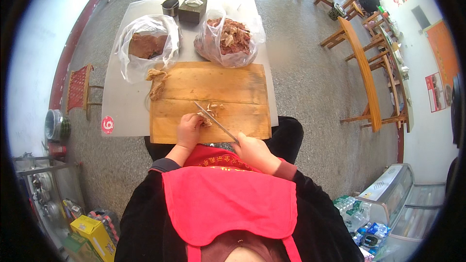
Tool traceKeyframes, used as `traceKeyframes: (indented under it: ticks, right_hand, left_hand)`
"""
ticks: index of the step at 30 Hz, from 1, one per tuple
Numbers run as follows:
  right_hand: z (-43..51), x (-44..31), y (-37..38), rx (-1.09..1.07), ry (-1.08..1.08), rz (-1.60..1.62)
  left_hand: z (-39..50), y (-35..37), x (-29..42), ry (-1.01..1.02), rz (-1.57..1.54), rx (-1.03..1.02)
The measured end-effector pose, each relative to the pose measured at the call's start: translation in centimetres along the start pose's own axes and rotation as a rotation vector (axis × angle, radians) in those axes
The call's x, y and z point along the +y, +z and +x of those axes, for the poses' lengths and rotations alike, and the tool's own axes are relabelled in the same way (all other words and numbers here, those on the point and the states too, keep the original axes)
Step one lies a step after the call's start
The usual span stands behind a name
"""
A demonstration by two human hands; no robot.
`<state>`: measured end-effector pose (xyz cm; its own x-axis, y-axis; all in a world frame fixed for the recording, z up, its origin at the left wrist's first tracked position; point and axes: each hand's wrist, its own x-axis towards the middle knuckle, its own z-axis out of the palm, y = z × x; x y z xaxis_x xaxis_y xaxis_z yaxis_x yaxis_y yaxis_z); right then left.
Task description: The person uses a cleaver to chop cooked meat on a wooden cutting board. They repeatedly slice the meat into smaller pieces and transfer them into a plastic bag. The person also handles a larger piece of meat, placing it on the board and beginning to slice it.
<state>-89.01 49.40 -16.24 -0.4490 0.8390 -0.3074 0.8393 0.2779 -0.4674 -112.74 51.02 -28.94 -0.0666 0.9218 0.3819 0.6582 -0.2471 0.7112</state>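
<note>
My right hand [253,152] grips the handle end of a knife [218,123], whose narrow-looking blade slants up and left over the wooden cutting board [233,83]. Close to the blade, my left hand [189,129] has its fingers curled on a piece of cooked meat [206,120] at the board's near side. Several small cut bits [215,106] lie just beyond the blade. A larger strip of meat [158,84] rests at the board's upper left edge. The fingertips of my left hand are partly hidden.
Behind the board stand a plastic bag with brown meat slabs [145,45] and a plastic bag of shredded-looking meat [235,40]. A tissue box [192,11] and a dark canister [170,7] sit at the table's [123,112] far side. A wooden bench [360,72] stands right.
</note>
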Motion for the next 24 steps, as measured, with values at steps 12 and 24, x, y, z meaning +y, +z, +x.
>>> traceKeyframes:
  ticks: [12,24]
  right_hand:
    - [2.4,-0.3,3.6,-0.089,0.057,0.052]
    - [-0.1,4.2,1.0,0.108,0.074,0.145]
  left_hand:
    - [-0.7,0.9,-0.7,0.065,0.006,0.034]
    - [0.4,0.4,-2.8,0.049,-0.062,-0.056]
